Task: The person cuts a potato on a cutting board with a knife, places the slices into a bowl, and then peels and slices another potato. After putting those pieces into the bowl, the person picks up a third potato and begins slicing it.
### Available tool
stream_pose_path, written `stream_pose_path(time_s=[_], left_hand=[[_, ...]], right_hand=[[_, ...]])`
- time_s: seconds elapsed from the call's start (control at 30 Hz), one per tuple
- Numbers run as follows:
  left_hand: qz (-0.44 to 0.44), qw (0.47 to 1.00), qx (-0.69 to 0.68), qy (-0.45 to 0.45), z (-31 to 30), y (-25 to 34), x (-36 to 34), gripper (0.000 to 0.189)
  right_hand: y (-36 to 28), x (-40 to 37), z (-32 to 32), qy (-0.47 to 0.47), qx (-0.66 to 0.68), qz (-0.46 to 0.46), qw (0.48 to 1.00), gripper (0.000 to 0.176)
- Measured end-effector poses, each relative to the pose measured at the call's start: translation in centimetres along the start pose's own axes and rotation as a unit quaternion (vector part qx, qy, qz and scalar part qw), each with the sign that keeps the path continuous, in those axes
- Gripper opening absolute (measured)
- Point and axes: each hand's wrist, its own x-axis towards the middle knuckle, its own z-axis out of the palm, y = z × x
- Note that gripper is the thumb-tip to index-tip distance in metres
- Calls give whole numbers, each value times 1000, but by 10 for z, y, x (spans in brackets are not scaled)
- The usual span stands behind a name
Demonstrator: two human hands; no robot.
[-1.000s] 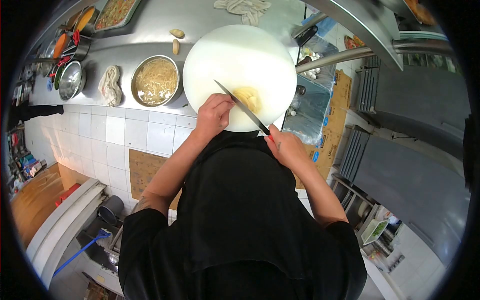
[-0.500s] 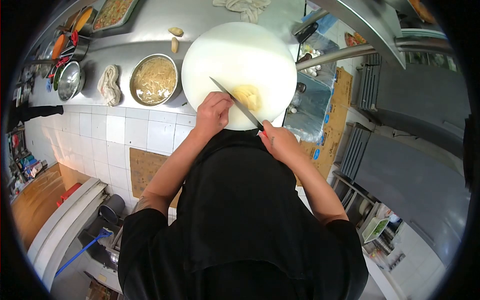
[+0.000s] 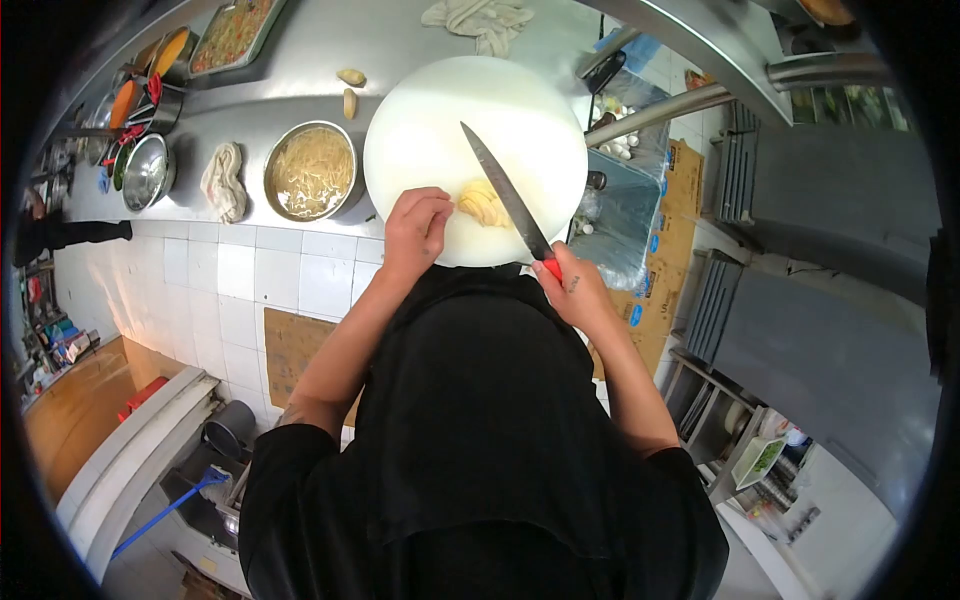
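Note:
On the round white cutting board (image 3: 420, 110) lies a small fanned pile of pale yellow slices (image 3: 483, 203) that look like peeled ginger. My right hand (image 3: 575, 285) grips the red handle of a kitchen knife (image 3: 507, 185). Its blade points away over the board, just right of the slices. My left hand (image 3: 418, 232) rests at the board's near left edge, fingers curled and pressed together beside the slices. Whatever its fingertips may hold is hidden.
A metal bowl of pale shreds in liquid (image 3: 311, 171) stands left of the board. Two yellowish pieces (image 3: 350, 103) lie behind it. A crumpled cloth (image 3: 224, 183) and an empty steel bowl (image 3: 148, 172) sit farther left. A metal post (image 3: 660, 115) slants at the right.
The knife has swung from lying across the slices to their right, its tip now pointing farther away. My left hand has drawn slightly left, off the blade. The slices look more spread.

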Motion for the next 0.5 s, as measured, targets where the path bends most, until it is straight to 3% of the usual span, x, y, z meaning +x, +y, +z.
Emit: stream_pose_path(time_s=[0.13, 0.27, 0.5], left_hand=[[-87, 996, -35, 7, -10, 0, -7, 20], [-33, 999, 4, 3, -23, 7, -5, 20], [54, 997, 52, -1, -34, 38, 10, 23]], right_hand=[[-6, -7, 1, 87, -46, -17, 995, 27], [-13, -13, -3, 157, -41, -33, 986, 34], [-13, -13, -8, 183, -40, -53, 981, 40]])
